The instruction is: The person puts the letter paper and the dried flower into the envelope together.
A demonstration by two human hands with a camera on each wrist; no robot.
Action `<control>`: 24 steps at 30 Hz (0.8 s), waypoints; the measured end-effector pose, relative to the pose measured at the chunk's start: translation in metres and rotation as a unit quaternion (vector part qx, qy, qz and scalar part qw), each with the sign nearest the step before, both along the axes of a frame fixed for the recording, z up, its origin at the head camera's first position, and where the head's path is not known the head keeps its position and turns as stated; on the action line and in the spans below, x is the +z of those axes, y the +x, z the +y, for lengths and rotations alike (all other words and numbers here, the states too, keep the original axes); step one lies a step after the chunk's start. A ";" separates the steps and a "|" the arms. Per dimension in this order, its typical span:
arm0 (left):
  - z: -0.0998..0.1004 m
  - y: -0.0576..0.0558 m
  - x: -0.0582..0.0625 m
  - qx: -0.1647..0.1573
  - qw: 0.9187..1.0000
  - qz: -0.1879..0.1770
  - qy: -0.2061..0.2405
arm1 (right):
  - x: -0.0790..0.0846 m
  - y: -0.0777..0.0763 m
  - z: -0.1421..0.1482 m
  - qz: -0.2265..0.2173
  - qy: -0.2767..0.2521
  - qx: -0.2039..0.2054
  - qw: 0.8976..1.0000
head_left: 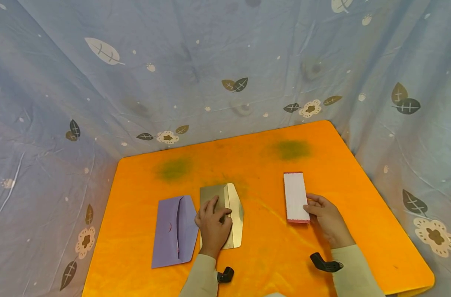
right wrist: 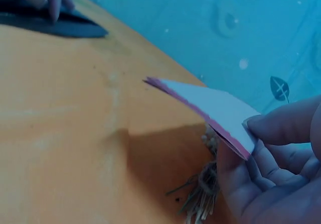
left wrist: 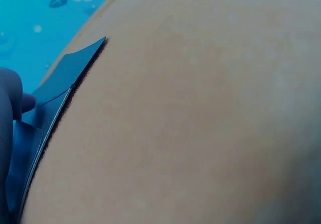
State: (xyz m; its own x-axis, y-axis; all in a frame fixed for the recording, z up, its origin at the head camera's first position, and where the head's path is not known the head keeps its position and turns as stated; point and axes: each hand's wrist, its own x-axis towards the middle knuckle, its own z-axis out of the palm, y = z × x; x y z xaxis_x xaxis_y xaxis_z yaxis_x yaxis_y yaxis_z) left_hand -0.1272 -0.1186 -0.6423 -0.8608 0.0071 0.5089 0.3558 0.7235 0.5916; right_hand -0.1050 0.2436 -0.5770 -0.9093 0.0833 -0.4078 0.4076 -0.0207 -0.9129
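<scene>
**The right hand (head_left: 327, 219) holds a folded white paper card with red edges (head_left: 296, 197), to the right of a shiny gold paper envelope (head_left: 236, 221)**

The right thumb presses on the card's white top and fingers curl under it, so they are close together. Under the card is a small bunch of thin dry stems (right wrist: 204, 196), tied in the middle; it seems joined on. The card is up above the orange table cloth (head_left: 262, 165), with its long side pointing away from the person. The left hand (head_left: 213, 229) rests on the gold envelope near its opening, fingers bent; I cannot tell if they pinch the edge. This envelope points away too, so both run nearly the same way, well apart. Its open flap faces the card. The left hand is nearer the opening. Farther left, just beside it, lies a purple paper envelope (head_left: 167, 237).
</scene>
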 end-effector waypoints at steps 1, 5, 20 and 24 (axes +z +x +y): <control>0.000 0.000 0.000 0.000 1.000 -0.002 0.000 | 0.000 0.000 0.000 0.005 -0.023 0.000 1.000; 0.000 0.001 0.001 0.004 1.000 -0.016 -0.002 | 0.000 -0.001 0.001 0.016 -0.100 0.002 0.995; 0.001 0.001 -0.001 0.006 0.999 -0.043 -0.024 | -0.003 0.000 -0.003 0.032 -0.170 -0.024 0.985; 0.000 0.002 0.001 -0.003 0.999 -0.033 -0.012 | -0.003 0.000 -0.003 0.024 -0.175 -0.041 0.983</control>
